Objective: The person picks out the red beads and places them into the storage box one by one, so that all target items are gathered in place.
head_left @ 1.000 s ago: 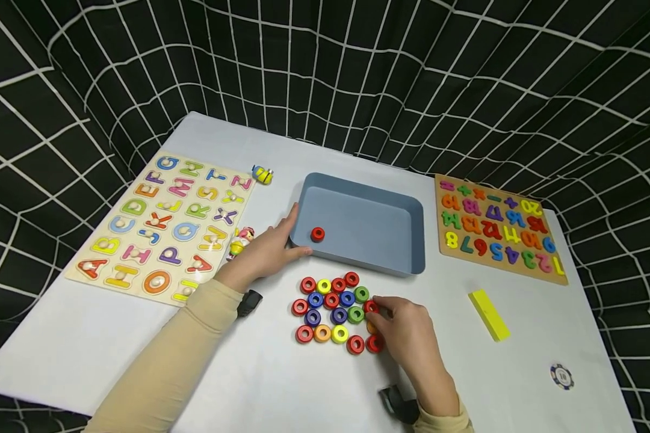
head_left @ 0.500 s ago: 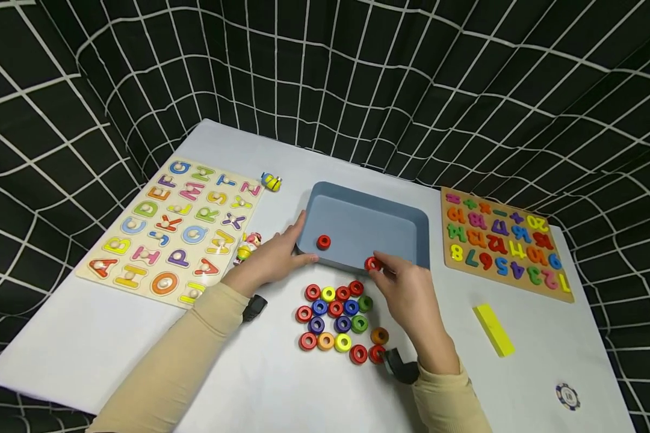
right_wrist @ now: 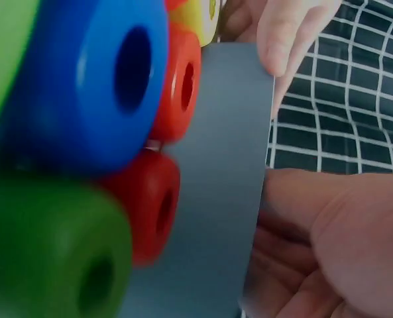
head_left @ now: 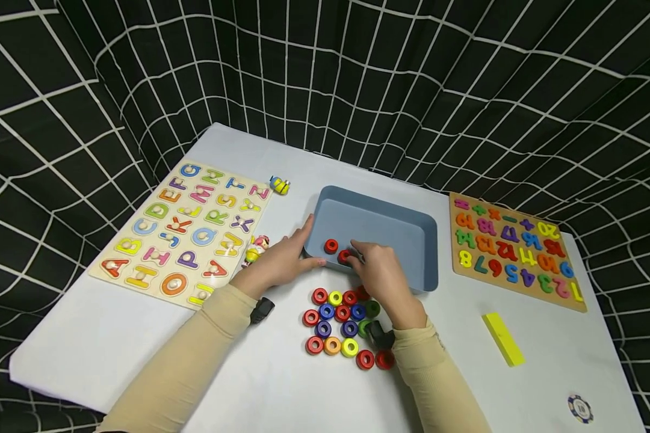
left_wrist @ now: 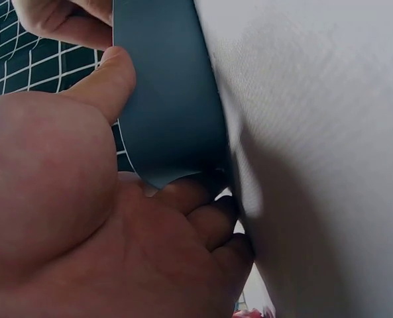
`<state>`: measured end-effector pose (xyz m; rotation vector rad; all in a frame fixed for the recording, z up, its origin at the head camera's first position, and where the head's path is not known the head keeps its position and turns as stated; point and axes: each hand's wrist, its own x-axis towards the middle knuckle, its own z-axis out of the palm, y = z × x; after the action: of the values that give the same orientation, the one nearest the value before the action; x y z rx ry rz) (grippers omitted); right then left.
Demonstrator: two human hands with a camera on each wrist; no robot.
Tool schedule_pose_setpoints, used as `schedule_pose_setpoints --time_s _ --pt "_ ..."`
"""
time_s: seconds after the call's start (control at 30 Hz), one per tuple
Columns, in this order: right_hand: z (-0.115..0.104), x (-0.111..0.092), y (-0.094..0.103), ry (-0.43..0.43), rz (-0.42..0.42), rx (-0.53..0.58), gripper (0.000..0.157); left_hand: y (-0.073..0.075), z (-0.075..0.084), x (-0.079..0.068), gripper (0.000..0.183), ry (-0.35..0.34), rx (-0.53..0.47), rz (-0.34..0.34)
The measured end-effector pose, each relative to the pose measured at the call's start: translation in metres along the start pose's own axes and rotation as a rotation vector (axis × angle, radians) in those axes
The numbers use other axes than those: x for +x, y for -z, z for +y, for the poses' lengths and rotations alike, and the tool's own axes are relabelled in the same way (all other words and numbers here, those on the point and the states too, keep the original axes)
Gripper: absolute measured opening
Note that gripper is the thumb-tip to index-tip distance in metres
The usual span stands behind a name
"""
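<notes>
My left hand [head_left: 281,258] holds the near left corner of a blue-grey tray [head_left: 390,225], its thumb over the near rim and its fingers along the side wall. In the tray's near left part, my right hand [head_left: 381,276] pinches a red ring [head_left: 343,257] between thumb and fingers, low over the floor. Beside it lies another red ring [head_left: 331,246]. On the table in front of the tray sit several coloured rings, among them a yellow ring [head_left: 349,347] and a blue ring [right_wrist: 90,86]. My right wrist hides some of them. The right wrist view does not show the pinched ring.
A letter puzzle board [head_left: 157,225] lies at left, with a small doll figure [head_left: 256,249] and a bee-like toy [head_left: 279,185] beside it. At right are a number board [head_left: 511,252], a yellow block [head_left: 503,338] and a poker chip [head_left: 580,409]. Dark gridded cloth [head_left: 325,72] surrounds the table.
My right hand has picked the red ring from the group's right side, carried it over the near rim and lowered it into the tray. The left hand stays at the tray's corner.
</notes>
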<state>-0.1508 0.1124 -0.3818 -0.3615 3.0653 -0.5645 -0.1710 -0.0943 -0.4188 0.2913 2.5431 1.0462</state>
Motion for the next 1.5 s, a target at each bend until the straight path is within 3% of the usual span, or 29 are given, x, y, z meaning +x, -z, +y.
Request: schedule_pose_setpoints --time_s 0.3,0.43,0.7,0.83,0.93,1.03,1.1,1.4,1.5 --pt "0.01 -0.028 0.028 -0.055 0.04 0.079 0.037 -0.003 0.002 0.003 0.097 -0.011 0.011 0.0" --pt "0.016 -0.052 0.038 -0.041 0.069 0.088 0.036 -0.002 0.0 0.002 0.097 -0.012 0.011 0.01" --pt "0.029 -0.11 0.031 -0.094 -0.013 0.102 0.037 0.001 0.0 0.0 0.097 0.001 0.019 0.001" --pt "0.026 -0.138 0.026 -0.18 -0.027 0.077 0.037 0.001 0.002 0.0 0.096 0.005 0.023 -0.003" --pt "0.02 -0.153 0.022 -0.311 0.002 0.019 0.038 0.001 0.003 0.0 0.096 0.008 0.027 -0.012" --pt "0.011 -0.163 0.016 -0.431 0.019 -0.032 0.044 0.001 0.004 0.001 0.096 0.007 0.03 -0.015" --pt "0.004 -0.167 0.011 -0.464 0.017 -0.047 0.046 0.001 0.003 0.001 0.096 0.004 0.032 -0.009" --pt "-0.005 -0.166 -0.01 -0.332 0.131 -0.065 0.043 0.001 0.0 0.001 0.096 -0.003 0.019 -0.007" --pt "-0.005 -0.164 -0.011 -0.317 0.134 -0.059 0.04 0.001 0.002 0.001 0.096 -0.007 0.024 -0.015"
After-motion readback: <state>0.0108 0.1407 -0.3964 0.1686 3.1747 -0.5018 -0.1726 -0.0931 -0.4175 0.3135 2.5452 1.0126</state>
